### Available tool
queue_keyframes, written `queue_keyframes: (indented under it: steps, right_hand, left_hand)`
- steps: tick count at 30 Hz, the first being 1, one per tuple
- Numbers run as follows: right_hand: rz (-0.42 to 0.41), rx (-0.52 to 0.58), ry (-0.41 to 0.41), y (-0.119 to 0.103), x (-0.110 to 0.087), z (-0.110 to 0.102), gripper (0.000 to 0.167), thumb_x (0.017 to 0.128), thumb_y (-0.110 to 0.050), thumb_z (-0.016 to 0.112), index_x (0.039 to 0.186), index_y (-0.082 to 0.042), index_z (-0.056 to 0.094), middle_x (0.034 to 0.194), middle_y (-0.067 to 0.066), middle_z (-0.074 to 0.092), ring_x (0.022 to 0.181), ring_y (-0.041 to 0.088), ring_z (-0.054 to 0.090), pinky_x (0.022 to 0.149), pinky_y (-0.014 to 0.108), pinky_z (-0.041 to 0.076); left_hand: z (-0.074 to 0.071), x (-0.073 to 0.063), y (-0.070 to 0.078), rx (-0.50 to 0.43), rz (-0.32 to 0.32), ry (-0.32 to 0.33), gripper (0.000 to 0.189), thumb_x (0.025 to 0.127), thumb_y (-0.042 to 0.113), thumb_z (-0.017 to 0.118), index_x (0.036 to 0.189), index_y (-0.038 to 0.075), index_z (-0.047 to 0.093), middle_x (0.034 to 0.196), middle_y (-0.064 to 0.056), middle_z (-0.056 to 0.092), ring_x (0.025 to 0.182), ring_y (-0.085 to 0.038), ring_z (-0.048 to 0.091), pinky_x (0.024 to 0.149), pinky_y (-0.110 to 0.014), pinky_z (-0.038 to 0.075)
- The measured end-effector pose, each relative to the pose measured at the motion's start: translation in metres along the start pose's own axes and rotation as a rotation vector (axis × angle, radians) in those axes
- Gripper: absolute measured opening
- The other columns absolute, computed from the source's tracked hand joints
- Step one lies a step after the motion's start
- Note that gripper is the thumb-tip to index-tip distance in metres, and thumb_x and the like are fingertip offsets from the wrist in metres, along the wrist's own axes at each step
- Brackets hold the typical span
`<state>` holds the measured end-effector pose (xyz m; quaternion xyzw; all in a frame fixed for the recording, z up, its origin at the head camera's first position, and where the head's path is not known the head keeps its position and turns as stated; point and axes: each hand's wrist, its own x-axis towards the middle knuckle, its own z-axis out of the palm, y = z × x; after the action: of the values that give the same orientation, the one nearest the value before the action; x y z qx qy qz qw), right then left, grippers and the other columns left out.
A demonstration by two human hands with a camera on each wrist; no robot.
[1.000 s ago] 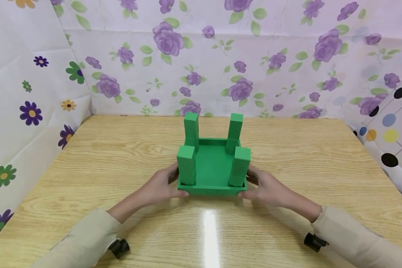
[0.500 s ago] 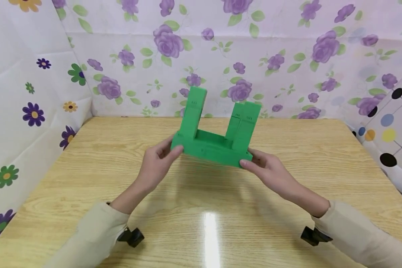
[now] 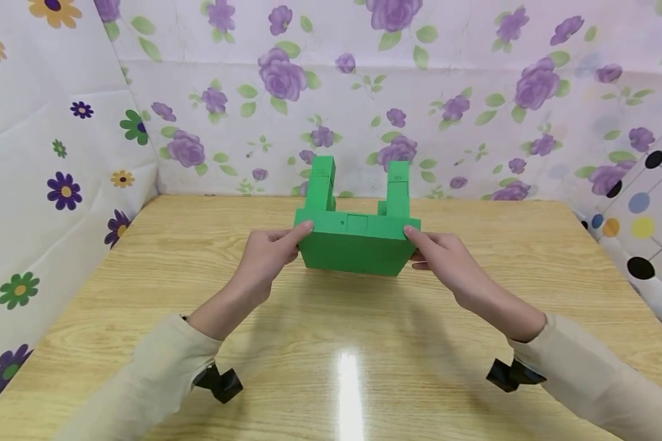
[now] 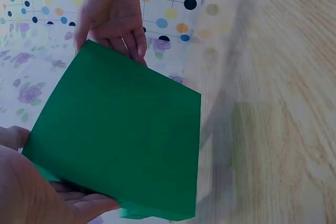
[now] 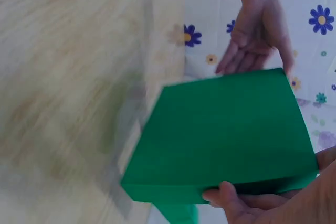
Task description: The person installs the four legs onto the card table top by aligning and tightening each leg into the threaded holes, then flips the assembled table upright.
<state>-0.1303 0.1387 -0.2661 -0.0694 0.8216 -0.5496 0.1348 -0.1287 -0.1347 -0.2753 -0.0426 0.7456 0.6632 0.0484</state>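
Observation:
A green square tray (image 3: 358, 252) with upright posts at its corners is up off the table, tilted so its flat underside faces me. Two posts, one on the left (image 3: 320, 187) and one on the right (image 3: 398, 191), stick up and away beyond its near wall; the rear ones are mostly hidden. My left hand (image 3: 265, 257) grips the near left corner, thumb on the wall and fingers along the side. On the opposite corner, my right hand (image 3: 452, 263) holds the tray the same way. Both wrist views show the plain green bottom (image 4: 126, 129) between the hands.
Beneath the tray lies a wooden table (image 3: 287, 355) with a bright light reflection near the front. Flowered cloth (image 3: 226, 110) hangs behind it, with more patterned sheets at both sides. A small black device (image 3: 220, 383) is strapped at each wrist.
Both hands have raised the green tray from the table and tipped it. Half a second ago it leaned down to the right; now it is nearly level sideways, its underside turned toward me.

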Motion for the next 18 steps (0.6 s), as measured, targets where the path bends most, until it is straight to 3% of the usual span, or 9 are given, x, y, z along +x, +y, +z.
queue_keyframes:
  steps: [3,6,12,18]
  right_hand:
    - [0.022,-0.043,-0.032,0.000,0.004,-0.004,0.067,0.104,-0.045,0.036,0.140,0.012,0.041,0.135,0.027,0.050,0.124,0.038,0.049,0.104,0.042,0.043]
    - [0.037,-0.079,-0.068,0.001,0.009,-0.008,0.067,0.105,-0.044,0.032,0.140,0.013,0.039,0.137,0.029,0.048,0.124,0.039,0.049,0.104,0.042,0.042]
    - [0.080,-0.104,-0.112,0.007,0.017,-0.011,0.069,0.105,-0.044,0.030,0.138,0.016,0.038,0.132,0.033,0.049,0.118,0.042,0.053,0.100,0.044,0.046]
    - [0.110,-0.079,-0.158,0.008,0.021,-0.016,0.073,0.105,-0.047,0.028,0.140,0.015,0.036,0.134,0.034,0.046,0.121,0.043,0.051,0.091,0.049,0.052]
  left_hand:
    - [0.002,0.001,-0.002,0.024,-0.051,-0.007,0.051,0.093,0.035,0.065,0.118,-0.010,0.065,0.107,-0.013,0.063,0.109,-0.025,0.058,0.101,-0.037,0.044]
    - [0.002,0.004,-0.002,0.058,-0.092,-0.022,0.052,0.093,0.037,0.064,0.116,-0.010,0.065,0.096,-0.014,0.067,0.102,-0.025,0.063,0.099,-0.039,0.047]
    - [0.002,0.008,-0.002,0.125,-0.159,-0.091,0.059,0.094,0.039,0.062,0.125,-0.011,0.058,0.113,-0.025,0.065,0.102,-0.032,0.065,0.093,-0.040,0.051]
    - [-0.001,0.015,-0.001,0.224,-0.141,-0.143,0.063,0.094,0.044,0.060,0.125,-0.011,0.058,0.113,-0.024,0.065,0.102,-0.031,0.065,0.090,-0.038,0.054]
